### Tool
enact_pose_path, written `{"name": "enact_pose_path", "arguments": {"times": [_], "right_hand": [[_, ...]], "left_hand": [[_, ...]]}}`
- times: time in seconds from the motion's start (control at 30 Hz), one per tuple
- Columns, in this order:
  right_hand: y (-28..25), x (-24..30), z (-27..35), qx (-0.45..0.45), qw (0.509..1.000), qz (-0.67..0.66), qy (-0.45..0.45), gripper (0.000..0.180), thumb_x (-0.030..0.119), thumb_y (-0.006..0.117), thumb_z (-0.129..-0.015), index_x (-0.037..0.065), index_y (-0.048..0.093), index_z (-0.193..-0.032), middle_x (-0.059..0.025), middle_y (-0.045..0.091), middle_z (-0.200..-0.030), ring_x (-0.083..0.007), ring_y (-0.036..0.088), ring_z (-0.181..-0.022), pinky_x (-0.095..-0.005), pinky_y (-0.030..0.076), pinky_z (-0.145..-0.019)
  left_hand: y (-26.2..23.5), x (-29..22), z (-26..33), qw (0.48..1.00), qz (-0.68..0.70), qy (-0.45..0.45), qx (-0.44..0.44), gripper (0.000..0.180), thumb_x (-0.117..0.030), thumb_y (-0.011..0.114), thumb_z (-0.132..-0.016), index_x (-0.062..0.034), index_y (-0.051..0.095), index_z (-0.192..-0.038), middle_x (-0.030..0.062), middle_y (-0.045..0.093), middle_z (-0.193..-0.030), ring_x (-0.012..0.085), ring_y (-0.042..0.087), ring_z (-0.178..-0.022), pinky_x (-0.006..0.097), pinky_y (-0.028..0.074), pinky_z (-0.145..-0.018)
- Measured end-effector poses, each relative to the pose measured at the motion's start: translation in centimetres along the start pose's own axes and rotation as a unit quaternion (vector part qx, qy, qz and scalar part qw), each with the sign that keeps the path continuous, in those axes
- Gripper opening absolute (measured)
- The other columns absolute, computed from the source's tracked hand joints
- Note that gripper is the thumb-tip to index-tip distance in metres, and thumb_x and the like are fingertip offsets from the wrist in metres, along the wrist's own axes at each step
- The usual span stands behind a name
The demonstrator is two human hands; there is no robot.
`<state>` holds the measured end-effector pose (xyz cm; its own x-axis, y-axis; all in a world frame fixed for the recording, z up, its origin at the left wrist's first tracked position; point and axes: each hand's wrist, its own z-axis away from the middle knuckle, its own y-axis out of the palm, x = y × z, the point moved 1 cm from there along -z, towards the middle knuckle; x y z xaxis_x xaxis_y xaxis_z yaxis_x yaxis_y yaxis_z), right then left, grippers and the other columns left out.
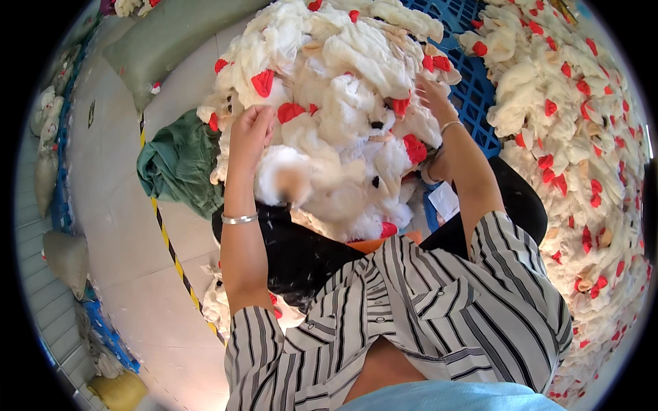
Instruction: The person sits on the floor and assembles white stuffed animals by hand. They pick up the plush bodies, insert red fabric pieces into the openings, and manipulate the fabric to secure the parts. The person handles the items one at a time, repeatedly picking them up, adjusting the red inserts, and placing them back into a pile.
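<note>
A heap of limp white plush toy skins (329, 61) with red patches and dark noses lies before me. Over its left side my left hand (252, 131) is raised with its fingers curled together; whatever they hold, if anything, is hidden. Just below that hand is a white plush piece (277, 171) with a tan patch, smeared by motion. At the heap's right side my right hand (433, 97) has its fingers stretched out and apart, close to a red patch (401, 104) on the plush. Nothing shows in its grasp.
More plush skins (548, 89) are piled high on the right. Blue plastic pallets (473, 75) show between the piles. Left of the heap lies a green cloth sack (181, 164), beside yellow-black floor tape (168, 250). A large grey-green sack (164, 48) lies at the far left.
</note>
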<state>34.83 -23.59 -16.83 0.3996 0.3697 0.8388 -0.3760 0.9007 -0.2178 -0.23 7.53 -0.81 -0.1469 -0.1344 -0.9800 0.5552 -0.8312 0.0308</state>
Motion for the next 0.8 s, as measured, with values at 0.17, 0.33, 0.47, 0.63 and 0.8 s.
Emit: {"name": "enact_pose_path", "arguments": {"times": [0.17,0.33,0.47,0.63,0.8], "right_hand": [[-4.3,-1.7,-6.1,-0.106,0.970,0.207,-0.078,0.097,0.063,0.076,-0.066,0.001,0.045,-0.134,-0.0168,0.052,-0.130,-0.0290,0.051,-0.119,-0.0411,0.043,-0.096],[-3.5,3.1,-9.7,-0.145,0.889,0.402,-0.161,0.116,0.059,0.081,-0.061,0.000,0.029,-0.145,-0.0239,0.033,-0.147,-0.0349,0.032,-0.138,-0.0393,0.032,-0.111],[-2.5,5.3,-13.9,-0.115,0.869,0.453,-0.159,0.094,0.041,0.079,-0.069,0.008,0.033,-0.144,-0.0264,0.037,-0.144,-0.0381,0.038,-0.133,-0.0430,0.035,-0.107],[-4.6,-1.5,-22.6,-0.126,0.892,0.408,-0.150,0.066,0.024,0.063,-0.081,0.006,0.037,-0.138,-0.0287,0.053,-0.128,-0.0453,0.051,-0.118,-0.0455,0.044,-0.097],[-2.1,-2.3,-20.4,-0.100,0.892,0.412,-0.158,0.036,0.015,0.059,-0.079,0.003,0.056,-0.113,-0.0250,0.065,-0.103,-0.0397,0.062,-0.101,-0.0456,0.049,-0.086]], "left_hand": [[0.8,-0.5,-1.0,0.998,-0.060,-0.032,0.016,0.017,-0.019,0.055,-0.096,-0.0036,0.060,-0.090,-0.0063,0.047,-0.068,0.0003,0.038,-0.053,0.017,0.030,-0.047],[1.5,-1.2,-1.4,0.986,-0.145,-0.072,0.027,0.016,-0.018,0.057,-0.094,-0.0047,0.060,-0.087,-0.0080,0.046,-0.068,0.0005,0.038,-0.059,0.018,0.031,-0.052],[1.2,-1.8,-1.6,0.976,-0.192,-0.103,-0.002,0.013,-0.014,0.056,-0.093,-0.0041,0.060,-0.086,-0.0075,0.047,-0.069,0.0008,0.039,-0.061,0.018,0.032,-0.054],[0.4,-1.1,-3.3,0.984,-0.141,-0.105,-0.001,0.011,-0.010,0.055,-0.094,-0.0020,0.059,-0.089,-0.0059,0.049,-0.071,0.0015,0.040,-0.064,0.017,0.033,-0.058],[0.7,-1.3,-1.8,0.984,-0.143,-0.103,-0.022,0.011,-0.011,0.056,-0.094,-0.0017,0.059,-0.090,-0.0052,0.050,-0.072,0.0023,0.041,-0.064,0.018,0.035,-0.059]]}}
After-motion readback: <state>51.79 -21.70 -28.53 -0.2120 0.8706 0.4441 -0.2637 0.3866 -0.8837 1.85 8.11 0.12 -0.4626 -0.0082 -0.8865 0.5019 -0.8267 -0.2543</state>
